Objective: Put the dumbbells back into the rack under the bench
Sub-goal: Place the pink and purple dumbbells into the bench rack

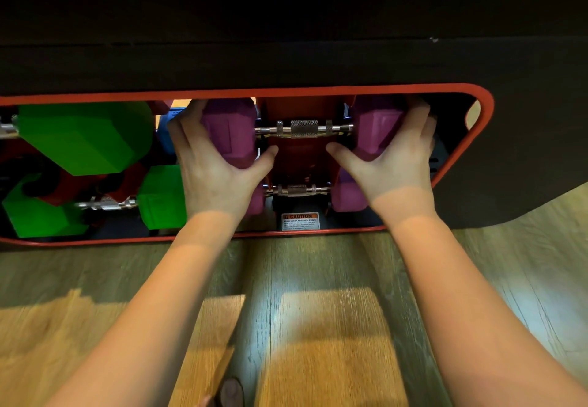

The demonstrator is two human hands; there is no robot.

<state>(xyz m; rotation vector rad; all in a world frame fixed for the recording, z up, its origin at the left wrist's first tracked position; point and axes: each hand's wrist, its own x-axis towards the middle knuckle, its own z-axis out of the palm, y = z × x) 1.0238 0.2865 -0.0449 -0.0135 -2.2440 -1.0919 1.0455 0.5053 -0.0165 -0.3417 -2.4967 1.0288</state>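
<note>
A purple dumbbell [304,128] with a knurled steel handle lies across the upper slot of the rack [318,91] under the black bench. My left hand [213,164] wraps its left purple head and my right hand [397,158] wraps its right head. A second purple dumbbell [296,190] rests in the slot below, partly hidden by both hands. To the left, a large green dumbbell [86,139] sits in the upper slot and a smaller green dumbbell [159,196] in the lower one.
The orange-red frame rims the rack opening, with a caution sticker [300,221] at its lower middle. The black bench [286,40] fills the view above. Wooden floor [318,311] lies below. A blue dumbbell head [167,126] shows behind my left hand.
</note>
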